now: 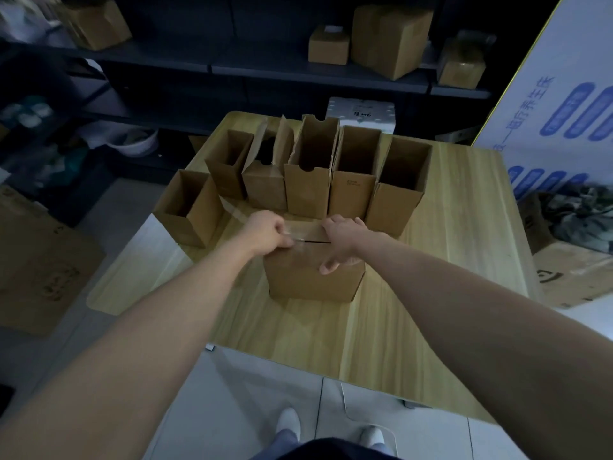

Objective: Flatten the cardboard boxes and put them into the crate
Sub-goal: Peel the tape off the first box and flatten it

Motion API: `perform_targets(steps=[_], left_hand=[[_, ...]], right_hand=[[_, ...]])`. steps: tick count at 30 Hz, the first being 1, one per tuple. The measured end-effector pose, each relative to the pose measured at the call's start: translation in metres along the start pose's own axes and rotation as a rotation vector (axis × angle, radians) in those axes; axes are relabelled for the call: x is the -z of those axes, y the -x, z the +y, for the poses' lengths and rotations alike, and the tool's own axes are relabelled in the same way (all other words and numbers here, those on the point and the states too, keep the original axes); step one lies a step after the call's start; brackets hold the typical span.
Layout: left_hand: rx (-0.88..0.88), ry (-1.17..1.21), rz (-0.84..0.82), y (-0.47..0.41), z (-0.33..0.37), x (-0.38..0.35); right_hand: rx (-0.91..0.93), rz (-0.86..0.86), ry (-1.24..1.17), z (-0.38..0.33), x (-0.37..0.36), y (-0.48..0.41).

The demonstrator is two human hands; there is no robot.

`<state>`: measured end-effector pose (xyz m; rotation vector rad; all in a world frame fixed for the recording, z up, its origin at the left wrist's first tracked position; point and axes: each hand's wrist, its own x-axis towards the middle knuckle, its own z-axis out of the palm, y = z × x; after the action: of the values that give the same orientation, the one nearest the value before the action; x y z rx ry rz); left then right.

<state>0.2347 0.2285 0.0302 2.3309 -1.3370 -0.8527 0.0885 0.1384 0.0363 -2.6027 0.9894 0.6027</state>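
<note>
Matt brown cardboard boxes (308, 180), glossy clear tape (306, 230) on nearest box (313, 277); table (447, 260) pale smooth wood-grain.

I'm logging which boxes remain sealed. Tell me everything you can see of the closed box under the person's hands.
The closed box is plain brown cardboard and stands upright on the wooden table, in front of the row of open boxes. Its top flaps meet at a dark seam under glossy clear tape. The left hand pinches the tape near the seam. The right hand rests on top, thumb down the front face.
</note>
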Motion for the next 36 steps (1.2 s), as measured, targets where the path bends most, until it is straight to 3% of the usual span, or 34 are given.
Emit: perform_targets(steps=[5,15,23,31,36], left_hand=[[0.197,0.249,0.036,0.015,-0.059,0.028],[0.564,0.68,0.159,-0.002,-0.086,0.005],[0.727,1.114,0.435,0.009,-0.119,-0.005],[0.546,0.98,0.372,0.007,-0.098,0.007],[0.41,1.15,0.237,0.011,-0.087,0.009]], right_hand=[[0.005,-0.016,0.023,-0.003,0.005,-0.001],[-0.019,-0.015,0.032,-0.008,0.004,0.003],[-0.062,-0.041,0.042,-0.012,0.008,0.003],[-0.103,-0.069,0.091,-0.026,0.013,0.007],[-0.107,-0.073,0.104,-0.031,0.012,0.007]])
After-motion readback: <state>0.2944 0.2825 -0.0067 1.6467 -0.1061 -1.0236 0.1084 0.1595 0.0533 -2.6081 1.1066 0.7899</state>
